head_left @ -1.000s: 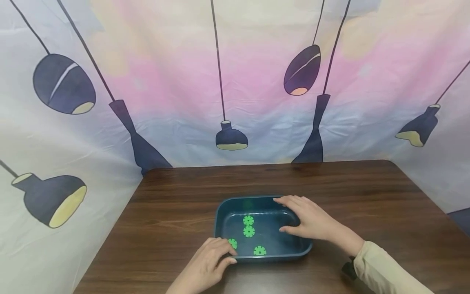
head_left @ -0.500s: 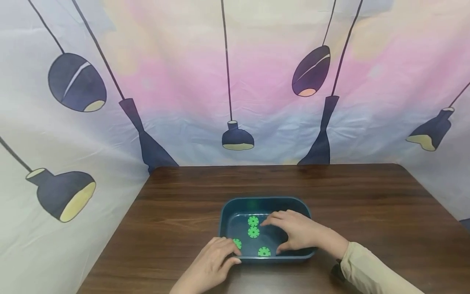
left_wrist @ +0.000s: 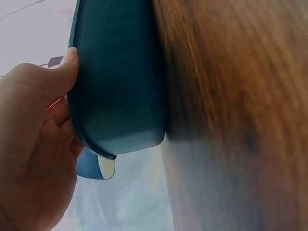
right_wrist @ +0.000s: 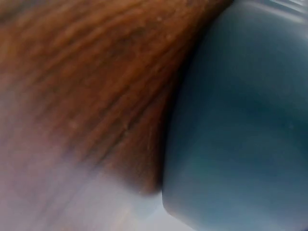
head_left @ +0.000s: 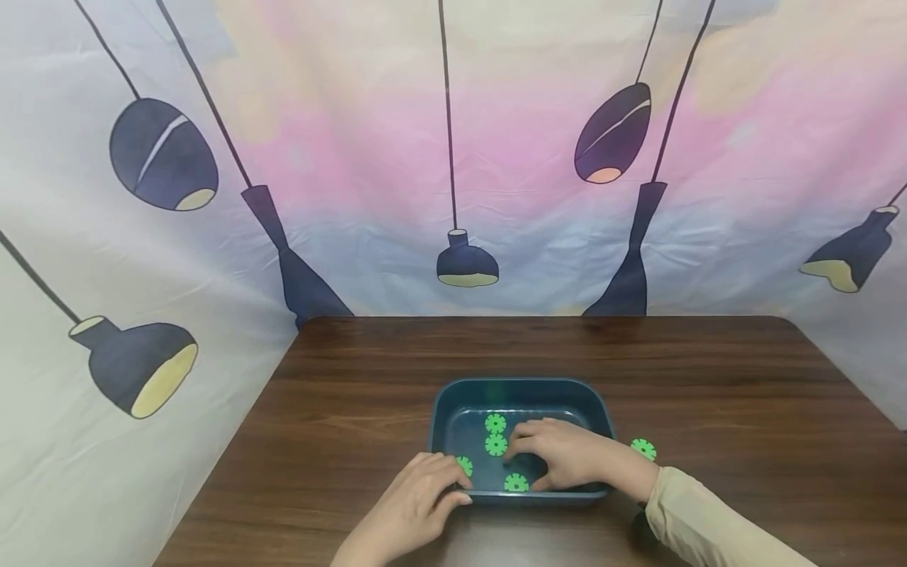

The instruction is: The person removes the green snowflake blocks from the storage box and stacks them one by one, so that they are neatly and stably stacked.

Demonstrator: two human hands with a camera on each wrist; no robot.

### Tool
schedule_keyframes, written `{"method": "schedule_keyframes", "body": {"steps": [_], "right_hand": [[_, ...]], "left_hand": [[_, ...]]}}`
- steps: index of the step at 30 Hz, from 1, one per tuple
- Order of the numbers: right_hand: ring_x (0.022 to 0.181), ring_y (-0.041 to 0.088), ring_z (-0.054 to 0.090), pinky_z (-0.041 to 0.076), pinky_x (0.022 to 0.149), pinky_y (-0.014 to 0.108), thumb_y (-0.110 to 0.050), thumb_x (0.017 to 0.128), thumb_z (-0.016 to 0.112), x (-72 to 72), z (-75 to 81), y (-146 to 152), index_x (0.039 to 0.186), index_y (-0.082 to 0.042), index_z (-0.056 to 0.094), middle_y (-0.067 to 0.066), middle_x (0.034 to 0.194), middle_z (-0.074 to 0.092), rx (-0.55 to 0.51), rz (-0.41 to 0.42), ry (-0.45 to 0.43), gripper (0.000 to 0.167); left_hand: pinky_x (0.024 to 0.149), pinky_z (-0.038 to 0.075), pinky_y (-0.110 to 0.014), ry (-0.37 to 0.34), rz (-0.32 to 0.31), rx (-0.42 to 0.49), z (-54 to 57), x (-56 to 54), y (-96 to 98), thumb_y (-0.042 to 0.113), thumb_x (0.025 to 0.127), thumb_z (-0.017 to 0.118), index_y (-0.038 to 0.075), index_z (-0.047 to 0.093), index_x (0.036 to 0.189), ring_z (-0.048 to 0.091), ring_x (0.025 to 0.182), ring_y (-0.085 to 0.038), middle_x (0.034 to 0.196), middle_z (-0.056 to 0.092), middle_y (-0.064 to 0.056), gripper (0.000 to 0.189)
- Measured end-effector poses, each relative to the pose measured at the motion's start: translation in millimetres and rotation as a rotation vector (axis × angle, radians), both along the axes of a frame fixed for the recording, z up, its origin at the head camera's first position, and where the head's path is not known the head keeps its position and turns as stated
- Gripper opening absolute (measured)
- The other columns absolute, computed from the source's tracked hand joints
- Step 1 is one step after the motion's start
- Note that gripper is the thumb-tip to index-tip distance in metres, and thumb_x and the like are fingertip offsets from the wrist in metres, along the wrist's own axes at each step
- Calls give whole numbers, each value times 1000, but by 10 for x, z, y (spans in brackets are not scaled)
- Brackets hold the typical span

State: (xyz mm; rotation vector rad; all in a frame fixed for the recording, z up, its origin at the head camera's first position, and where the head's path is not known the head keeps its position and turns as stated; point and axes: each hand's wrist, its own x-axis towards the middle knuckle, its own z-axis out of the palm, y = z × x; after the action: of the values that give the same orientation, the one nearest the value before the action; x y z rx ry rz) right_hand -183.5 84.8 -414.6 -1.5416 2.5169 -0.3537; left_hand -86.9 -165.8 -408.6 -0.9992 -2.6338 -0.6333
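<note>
A dark teal rectangular tray (head_left: 520, 384) stands on the table. My left hand (head_left: 418, 496) grips its near-left rim. In the left wrist view the thumb (left_wrist: 70, 60) lies against the tray's outer wall (left_wrist: 120, 86), with the fingers over the rim. Inside the tray lie notched green discs: two touching pieces (head_left: 496, 435), one disc (head_left: 516, 483) by the near wall and another disc (head_left: 464, 465) beside my left fingertips. My right hand (head_left: 563, 454) reaches into the tray's right half, fingers bent downward and thumb apart. Nothing shows between them; the palm side is hidden.
One more green disc (head_left: 643, 449) lies on the brown wooden table (head_left: 340, 409), right of the tray and just beyond my right wrist. A fabric backdrop (head_left: 383, 157) printed with lamps hangs behind the table. The right wrist view holds only table and the tray's blurred outer wall (right_wrist: 240, 120).
My right hand has moved from the tray's far-right rim down into the tray, its fingers bending more. A green disc has come into view beyond that wrist. My left hand keeps its grip.
</note>
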Motion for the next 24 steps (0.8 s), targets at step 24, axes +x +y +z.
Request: {"method": "schedule_keyframes", "body": {"steps": [24], "right_hand": [[102, 4, 50, 44, 91, 23, -21, 80, 74, 57, -5, -108, 100, -20, 62, -12, 102, 53, 5, 33, -35, 24]], "left_hand": [[81, 46, -29, -35, -10, 12, 16, -19, 13, 23, 88, 64, 18, 63, 89, 54, 79, 1, 85, 62, 14, 6]]}}
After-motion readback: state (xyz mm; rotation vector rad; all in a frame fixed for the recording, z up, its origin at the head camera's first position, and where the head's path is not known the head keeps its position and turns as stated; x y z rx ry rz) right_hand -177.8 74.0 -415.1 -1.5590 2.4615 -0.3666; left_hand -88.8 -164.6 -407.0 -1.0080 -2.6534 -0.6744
